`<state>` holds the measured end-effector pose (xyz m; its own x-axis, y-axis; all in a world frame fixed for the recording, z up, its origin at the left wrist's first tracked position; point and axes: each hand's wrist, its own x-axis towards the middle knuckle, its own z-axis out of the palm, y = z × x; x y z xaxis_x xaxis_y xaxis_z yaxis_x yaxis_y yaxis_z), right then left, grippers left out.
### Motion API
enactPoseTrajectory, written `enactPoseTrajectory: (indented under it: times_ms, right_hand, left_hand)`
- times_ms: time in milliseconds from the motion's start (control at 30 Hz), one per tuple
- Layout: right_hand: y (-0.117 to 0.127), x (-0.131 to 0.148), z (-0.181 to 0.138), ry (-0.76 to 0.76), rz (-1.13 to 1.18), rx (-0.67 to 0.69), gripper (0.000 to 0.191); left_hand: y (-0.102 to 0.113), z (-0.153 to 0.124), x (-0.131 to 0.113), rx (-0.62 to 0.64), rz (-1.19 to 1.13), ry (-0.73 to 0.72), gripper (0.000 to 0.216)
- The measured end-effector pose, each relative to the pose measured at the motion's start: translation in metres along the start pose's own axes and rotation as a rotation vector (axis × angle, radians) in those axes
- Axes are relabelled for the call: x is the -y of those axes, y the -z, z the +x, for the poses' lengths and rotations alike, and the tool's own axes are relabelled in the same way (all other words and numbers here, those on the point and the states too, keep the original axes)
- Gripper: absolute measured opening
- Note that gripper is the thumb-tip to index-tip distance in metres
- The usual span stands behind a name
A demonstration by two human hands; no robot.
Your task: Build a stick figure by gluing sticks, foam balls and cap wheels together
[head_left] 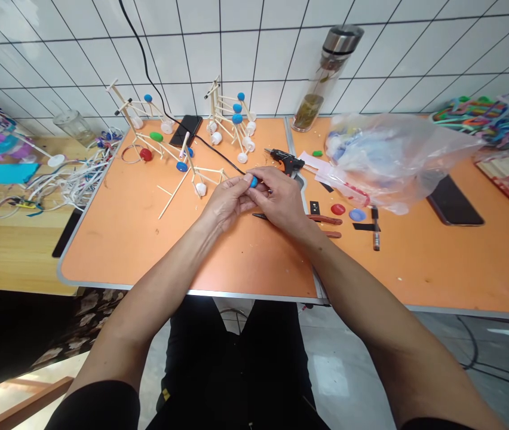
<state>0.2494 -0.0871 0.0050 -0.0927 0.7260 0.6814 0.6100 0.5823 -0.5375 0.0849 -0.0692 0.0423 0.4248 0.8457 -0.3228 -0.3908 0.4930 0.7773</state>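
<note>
Over the orange table, my left hand point(230, 200) and my right hand point(279, 194) meet, fingers closed. Between their fingertips they pinch a small blue round piece point(253, 181); its underside is hidden. Just left of my hands stands a thin-stick frame point(205, 173) with a white ball point(201, 189) and blue rounds. Under my right hand lie pliers point(328, 220) with red-brown handles, partly covered. A black glue gun point(287, 160) rests beyond my right hand. Two more stick frames, one at the left point(134, 128) and one in the middle point(225, 113), stand near the wall.
A tea bottle point(310, 110) and a filled plastic bag point(384, 149) stand behind on the right. Two phones point(454, 200) point(186, 130), a red clay disc point(337, 209) and a blue disc point(357, 215) lie on the table. A black cable point(147, 65) hangs across to my hands.
</note>
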Motion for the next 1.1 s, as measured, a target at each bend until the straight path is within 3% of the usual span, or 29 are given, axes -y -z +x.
enactPoseTrajectory:
  times_ms: [1100]
  right_hand:
    - [-0.0008,0.0015,0.0014,0.007,0.026,-0.066,0.020]
  left_hand:
    - [0.0014,0.0019,-0.0021,-0.001,-0.026,-0.002,0.026]
